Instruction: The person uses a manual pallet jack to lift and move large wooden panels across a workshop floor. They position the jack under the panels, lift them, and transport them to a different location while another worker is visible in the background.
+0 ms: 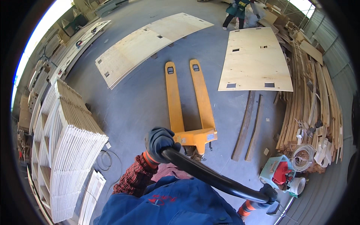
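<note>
The left hand [160, 144] and right hand [267, 194] grip the black handle [213, 175] of the pallet jack [195, 137] on the floor [127, 108]; crooked steering could ram its forks [173, 99] into the plywood sheets [255, 62].

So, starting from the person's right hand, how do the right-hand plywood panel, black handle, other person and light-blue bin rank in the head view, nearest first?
1. Black handle: gripped in the right hand.
2. Light-blue bin: just ahead, slightly right.
3. Plywood panel: farther ahead, on the right.
4. Other person: beyond the panel, at the top.
</note>
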Action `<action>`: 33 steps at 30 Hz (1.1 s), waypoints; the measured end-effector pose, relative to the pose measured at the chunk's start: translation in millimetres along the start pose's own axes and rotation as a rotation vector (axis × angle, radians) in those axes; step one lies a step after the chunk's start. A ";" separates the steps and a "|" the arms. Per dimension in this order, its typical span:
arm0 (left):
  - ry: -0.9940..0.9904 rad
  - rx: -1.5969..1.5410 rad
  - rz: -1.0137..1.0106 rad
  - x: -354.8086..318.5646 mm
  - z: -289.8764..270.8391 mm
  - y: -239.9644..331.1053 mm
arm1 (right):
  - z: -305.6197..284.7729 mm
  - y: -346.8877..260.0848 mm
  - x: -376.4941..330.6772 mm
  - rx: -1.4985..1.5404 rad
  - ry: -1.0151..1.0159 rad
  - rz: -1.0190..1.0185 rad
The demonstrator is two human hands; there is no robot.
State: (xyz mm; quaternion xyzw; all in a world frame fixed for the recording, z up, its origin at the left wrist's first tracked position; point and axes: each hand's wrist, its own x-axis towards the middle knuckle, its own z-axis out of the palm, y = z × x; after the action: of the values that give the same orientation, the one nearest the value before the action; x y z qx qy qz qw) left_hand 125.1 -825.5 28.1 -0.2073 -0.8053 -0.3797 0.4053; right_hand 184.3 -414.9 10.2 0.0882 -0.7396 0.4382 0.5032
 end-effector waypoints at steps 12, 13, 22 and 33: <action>-0.088 0.027 0.033 44.6 22.7 -49.7 | -0.7 -73.3 -29.5 -0.257 -0.068 0.146; -0.082 0.002 0.031 48.1 29.0 -54.6 | 0.7 -72.7 -30.1 -0.278 -0.054 0.138; -0.103 -0.060 -0.048 70.8 78.9 -69.0 | 13.6 -18.4 -3.9 -0.444 0.084 -0.013; 0.042 -0.025 -0.100 95.6 150.1 -61.9 | 26.9 112.4 83.3 -0.236 0.007 -0.051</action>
State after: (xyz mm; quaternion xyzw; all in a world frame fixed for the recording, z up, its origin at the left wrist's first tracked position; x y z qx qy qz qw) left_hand -45.0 -744.7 20.6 -0.1637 -0.8013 -0.4138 0.3999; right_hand 62.3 -341.4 12.8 0.0456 -0.7819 0.3356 0.5234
